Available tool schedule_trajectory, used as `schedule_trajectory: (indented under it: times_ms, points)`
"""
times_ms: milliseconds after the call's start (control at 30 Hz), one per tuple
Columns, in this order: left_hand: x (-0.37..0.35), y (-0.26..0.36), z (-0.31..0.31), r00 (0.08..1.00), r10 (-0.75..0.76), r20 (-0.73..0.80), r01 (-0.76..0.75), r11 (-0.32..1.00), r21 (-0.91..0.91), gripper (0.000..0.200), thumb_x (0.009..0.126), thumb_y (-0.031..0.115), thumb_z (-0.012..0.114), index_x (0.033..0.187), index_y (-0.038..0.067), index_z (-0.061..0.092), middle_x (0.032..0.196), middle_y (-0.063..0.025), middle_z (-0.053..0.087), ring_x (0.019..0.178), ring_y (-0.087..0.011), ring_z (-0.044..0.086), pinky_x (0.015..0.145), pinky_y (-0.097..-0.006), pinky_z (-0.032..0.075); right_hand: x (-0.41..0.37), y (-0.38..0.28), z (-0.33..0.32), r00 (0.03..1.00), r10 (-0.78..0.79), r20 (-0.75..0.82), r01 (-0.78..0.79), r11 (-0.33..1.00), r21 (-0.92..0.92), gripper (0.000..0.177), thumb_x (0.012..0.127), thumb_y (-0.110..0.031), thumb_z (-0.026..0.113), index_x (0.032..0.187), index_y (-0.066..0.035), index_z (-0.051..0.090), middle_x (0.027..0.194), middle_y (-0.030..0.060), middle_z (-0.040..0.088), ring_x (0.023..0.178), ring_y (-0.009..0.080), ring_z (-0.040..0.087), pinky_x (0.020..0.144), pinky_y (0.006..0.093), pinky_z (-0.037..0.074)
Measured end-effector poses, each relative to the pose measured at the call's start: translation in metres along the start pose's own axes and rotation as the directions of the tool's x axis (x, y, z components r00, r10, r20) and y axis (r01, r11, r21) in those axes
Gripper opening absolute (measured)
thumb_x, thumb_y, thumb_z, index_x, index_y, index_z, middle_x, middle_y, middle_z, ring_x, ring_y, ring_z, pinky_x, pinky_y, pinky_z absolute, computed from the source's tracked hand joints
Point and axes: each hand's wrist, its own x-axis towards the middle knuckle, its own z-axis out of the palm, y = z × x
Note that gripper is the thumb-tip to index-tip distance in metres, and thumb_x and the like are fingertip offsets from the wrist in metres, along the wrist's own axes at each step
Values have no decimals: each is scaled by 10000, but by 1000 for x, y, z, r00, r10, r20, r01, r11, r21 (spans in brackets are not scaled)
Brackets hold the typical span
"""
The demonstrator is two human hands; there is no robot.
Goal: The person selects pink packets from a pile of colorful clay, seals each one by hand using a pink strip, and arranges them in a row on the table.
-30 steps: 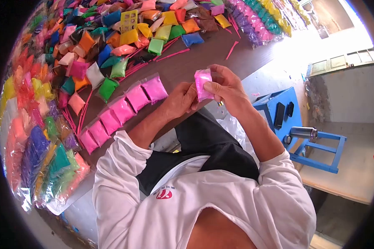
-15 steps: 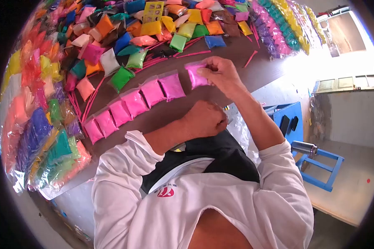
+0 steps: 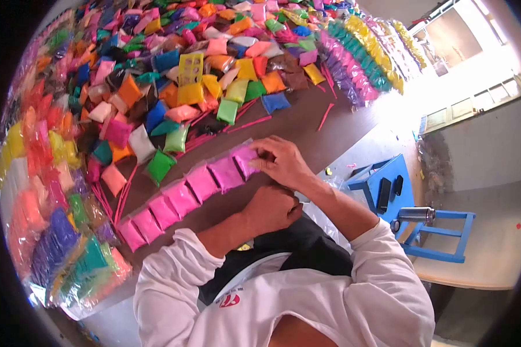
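Observation:
A slanting row of pink packets lies on the brown table, shading to purple toward its right end. My right hand pinches the purple packet at that end, thumb and fingers on its right side. This packet sits against the neighbouring purple packet. Closer to my body, my left hand is curled into a fist by the table's front edge. Whatever it may hold is hidden inside the fingers.
Behind the row is a big heap of coloured packets, with pink sticks strewn in front. Strips of bagged packets cover the left side. At right stand a blue stool and a steel flask.
My right hand has brought the purple packet left and down to the row's end, closing the gap there. My left fist stays closed. The camera view has shifted, showing more of the heap.

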Motion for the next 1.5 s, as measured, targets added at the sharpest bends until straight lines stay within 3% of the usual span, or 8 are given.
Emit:
schedule_trajectory:
  times_ms: [367, 600, 767, 967, 1067, 1200, 1267, 1500]
  points:
    - [1, -4, 3, 1000, -10, 12, 10, 1000, -10, 222, 763, 221, 637, 666, 22, 656, 684, -153, 624, 640, -331, 624, 615, -433, 504, 2, 6, 0, 995, -72, -67, 75, 996, 44, 217, 820, -146, 703, 1011, -57, 651, 809, 101, 601, 727, 261, 608, 644, 353, 491]
    - [2, -2, -2, 1000, 3, -5, -3, 999, -49, 266, 823, 222, 606, 640, 29, 614, 656, -122, 585, 648, -329, 608, 601, -448, 486, 97, 54, -104, 812, -288, -508, -66, 819, -570, 225, 785, -33, 565, 1006, -30, 607, 992, 163, 630, 977, 370, 580, 861, 455, 453]
    - [2, -3, -3, 999, -33, 14, 34, 998, -55, 280, 834, 213, 600, 620, 33, 579, 651, -119, 567, 652, -323, 599, 592, -443, 475, 151, 139, -142, 863, -412, -291, 39, 630, -776, 301, 751, -70, 636, 1049, -36, 610, 1031, 149, 626, 1014, 352, 580, 919, 431, 442]
    - [2, -3, 0, 996, -9, -88, -2, 992, -129, 292, 835, 206, 603, 603, 40, 541, 630, -117, 538, 624, -324, 578, 570, -445, 460, 157, 143, -172, 992, -3, -123, -93, 631, -771, 274, 732, -98, 686, 988, -29, 614, 981, 154, 649, 929, 315, 622, 844, 405, 481]
    - [2, -5, 0, 997, -15, -70, 6, 992, -126, 283, 832, 199, 609, 605, 45, 541, 621, -117, 534, 617, -327, 576, 567, -444, 458, 148, 143, -178, 962, 210, -175, -270, 821, -502, 283, 779, -155, 710, 1020, -31, 630, 942, 136, 658, 865, 242, 635, 771, 361, 504]
    - [2, -4, -1, 998, -29, -58, 21, 991, -130, 282, 832, 208, 611, 612, 42, 553, 628, -121, 550, 612, -334, 578, 566, -445, 459, 132, 149, -175, 954, 168, -250, -221, 954, -202, 323, 859, -180, 669, 1119, 3, 615, 975, 80, 659, 849, 171, 621, 746, 301, 507]
    - [2, -5, -1, 998, -25, -61, 17, 991, -129, 279, 833, 214, 610, 621, 38, 566, 635, -126, 561, 613, -338, 582, 568, -448, 462, 119, 119, -170, 901, 355, -250, -341, 935, 99, 335, 889, -161, 636, 1173, 14, 598, 993, 58, 652, 854, 150, 617, 760, 288, 508]
    - [4, -4, -5, 998, -56, 9, 56, 994, -98, 254, 807, 209, 602, 646, 15, 623, 667, -140, 599, 658, -342, 611, 617, -440, 491, 68, 94, -118, 929, 367, 51, -320, 725, 609, 232, 907, -195, 629, 1067, -27, 644, 913, -10, 639, 786, 59, 578, 707, 231, 484]
